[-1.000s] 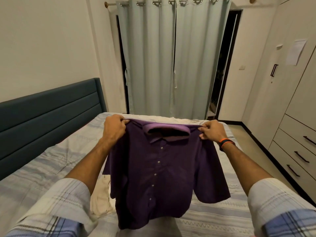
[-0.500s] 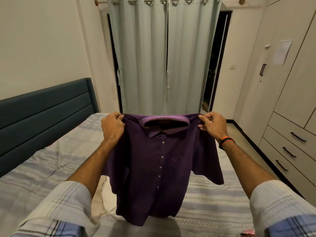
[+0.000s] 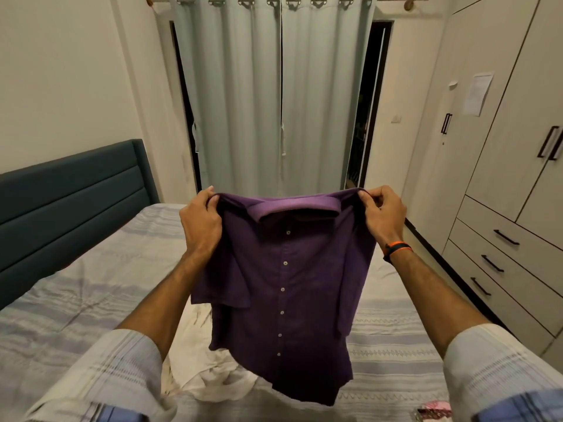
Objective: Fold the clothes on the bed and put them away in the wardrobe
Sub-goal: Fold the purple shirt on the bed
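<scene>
A dark purple button-up shirt [image 3: 286,287] with a lighter purple collar hangs in the air above the bed [image 3: 91,293], its buttoned front toward me. My left hand [image 3: 199,226] grips its left shoulder and my right hand [image 3: 384,215] pinches its right shoulder. Both short sleeves hang folded inward. A crumpled cream garment [image 3: 207,373] lies on the striped sheet below the shirt. The wardrobe [image 3: 502,147] stands along the right wall, doors and drawers closed.
A dark teal headboard [image 3: 73,202] runs along the left. Pale curtains [image 3: 274,95] cover the far wall, with a dark doorway [image 3: 365,117] beside them. A strip of floor separates bed and wardrobe. A small pink item [image 3: 434,414] lies at the bed's lower right.
The shirt has been lifted higher and held closer together. Its sleeves, spread out a second ago, now hang inward. My view has tilted up slightly.
</scene>
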